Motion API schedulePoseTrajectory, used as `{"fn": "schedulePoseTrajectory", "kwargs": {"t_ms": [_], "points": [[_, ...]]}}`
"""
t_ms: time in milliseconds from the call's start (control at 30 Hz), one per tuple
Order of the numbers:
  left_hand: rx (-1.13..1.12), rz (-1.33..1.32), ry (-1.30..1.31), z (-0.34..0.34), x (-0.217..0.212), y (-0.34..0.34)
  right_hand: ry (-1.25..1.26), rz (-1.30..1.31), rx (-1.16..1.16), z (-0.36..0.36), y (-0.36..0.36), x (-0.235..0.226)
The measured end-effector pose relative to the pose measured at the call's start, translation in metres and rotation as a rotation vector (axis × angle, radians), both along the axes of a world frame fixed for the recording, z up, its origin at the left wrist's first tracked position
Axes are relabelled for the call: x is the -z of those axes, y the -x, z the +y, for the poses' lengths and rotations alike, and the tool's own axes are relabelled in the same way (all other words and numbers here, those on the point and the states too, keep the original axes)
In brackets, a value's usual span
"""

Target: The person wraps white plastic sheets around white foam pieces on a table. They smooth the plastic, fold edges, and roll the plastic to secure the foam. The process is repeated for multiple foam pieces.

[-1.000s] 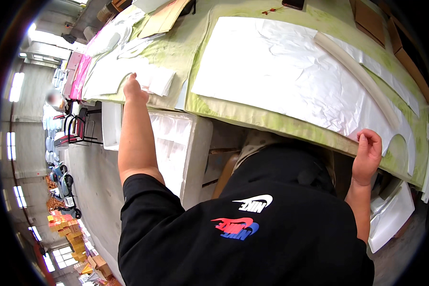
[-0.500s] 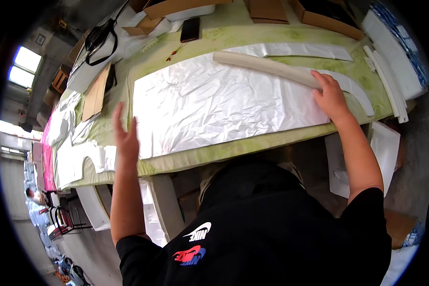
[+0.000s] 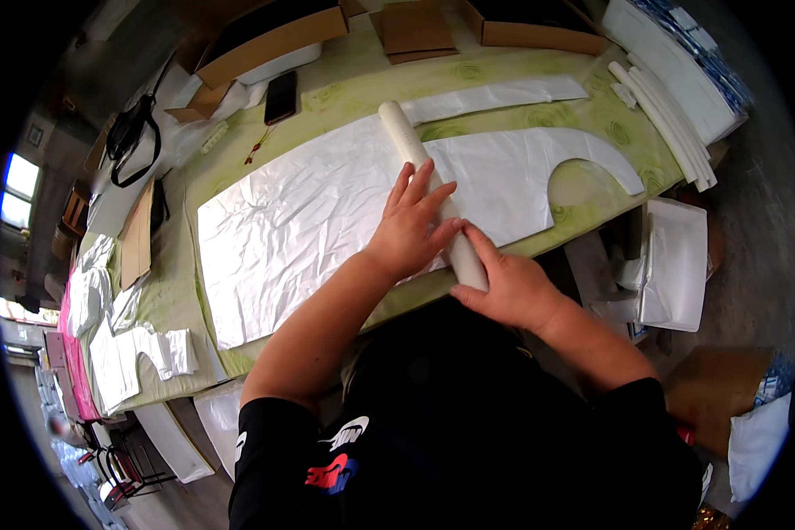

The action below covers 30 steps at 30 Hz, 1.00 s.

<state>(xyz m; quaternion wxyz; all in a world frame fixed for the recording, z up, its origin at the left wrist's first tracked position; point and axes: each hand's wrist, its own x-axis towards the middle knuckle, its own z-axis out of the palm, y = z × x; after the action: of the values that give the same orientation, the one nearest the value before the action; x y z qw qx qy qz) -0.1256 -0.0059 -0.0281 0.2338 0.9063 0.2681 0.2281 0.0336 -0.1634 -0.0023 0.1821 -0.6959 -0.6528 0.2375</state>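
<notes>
A pale cream round tube (image 3: pixel 404 131) lies slantwise across a white, creased plastic apron (image 3: pixel 296 230), its near end by the table's front edge. My right hand (image 3: pixel 517 287) is wrapped round that near end, thumb along the side. Over the tube's middle rests my left hand (image 3: pixel 408 228), its fingers spread and stretched, touching it from above. The apron lies flat; to the right of the tube it looks smoother, and it ends in a curved neck loop (image 3: pixel 601 150). Beyond it stretches a white strap (image 3: pixel 512 95).
The table has a green patterned cover (image 3: pixel 495 66). At the back are cardboard boxes (image 3: pixel 274 40), a dark phone (image 3: pixel 281 97) and a black strapped bag (image 3: pixel 132 132). White tubes (image 3: pixel 667 119) lie at the right edge, folded white pieces (image 3: pixel 128 353) at the left.
The tube has swung from lying along the apron to pointing toward me. My right hand came in to its near end, and my left hand moved from the apron's left side onto the tube.
</notes>
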Motion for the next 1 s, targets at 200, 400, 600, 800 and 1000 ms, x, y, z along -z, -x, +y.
{"fn": "schedulePoseTrajectory", "kwargs": {"t_ms": [200, 400, 600, 800, 1000], "points": [[0.054, -0.094, -0.073, -0.007, 0.004, 0.011, 0.117, 0.314, 0.033, -0.016, -0.009, -0.008], [0.172, -0.202, 0.011, -0.012, -0.034, -0.043, 0.077, 0.348, 0.231, -0.004, -0.037, 0.009], [0.163, 0.424, 0.148, -0.006, -0.03, -0.113, 0.113, 0.488, 0.083, -0.008, -0.03, 0.007], [0.158, 0.407, 0.242, 0.005, -0.018, -0.125, 0.107, 0.734, 0.299, -0.035, -0.047, 0.027], [0.142, 0.421, 0.263, 0.011, -0.018, -0.128, -0.265, 0.694, 0.335, -0.039, -0.052, 0.029]]}}
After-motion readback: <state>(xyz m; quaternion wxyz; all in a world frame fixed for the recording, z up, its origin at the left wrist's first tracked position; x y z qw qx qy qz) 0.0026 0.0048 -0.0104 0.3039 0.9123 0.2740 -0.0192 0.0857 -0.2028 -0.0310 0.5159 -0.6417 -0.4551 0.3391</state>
